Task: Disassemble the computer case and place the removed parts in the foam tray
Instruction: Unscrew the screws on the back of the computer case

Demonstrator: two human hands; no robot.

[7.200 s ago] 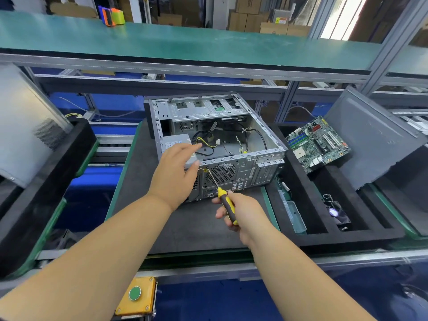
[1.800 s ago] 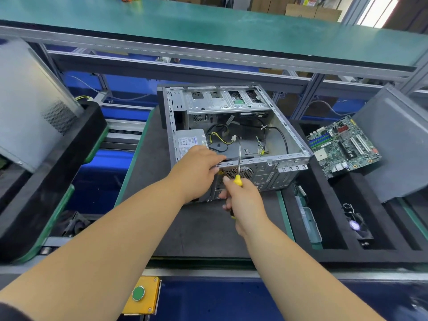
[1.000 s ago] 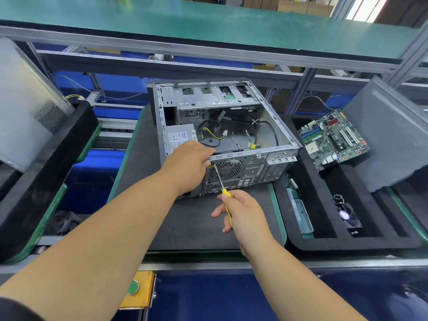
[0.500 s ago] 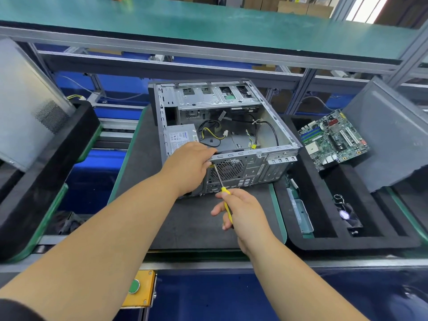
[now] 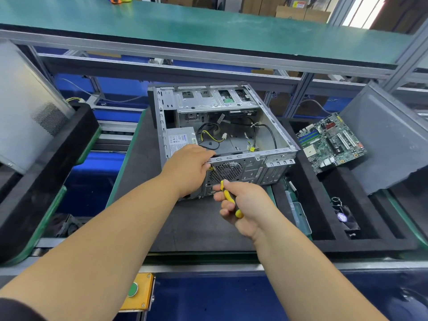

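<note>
The right hand (image 5: 245, 205) has its grip clenched round a yellow screwdriver (image 5: 228, 195), tip at the computer case (image 5: 231, 135). The left hand (image 5: 188, 169) grasps the case's rear edge. Right of both, the foam tray (image 5: 324, 244) holds a motherboard (image 5: 331, 142) and fan (image 5: 345, 218).

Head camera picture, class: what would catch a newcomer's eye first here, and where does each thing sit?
The open computer case sits in the middle on a dark mat, its loose cables showing. At its near end the left hand grips the case's edge, while the right hand holds a yellow screwdriver against the rear panel. To the right, a green circuit board lies in the black foam tray.
</note>
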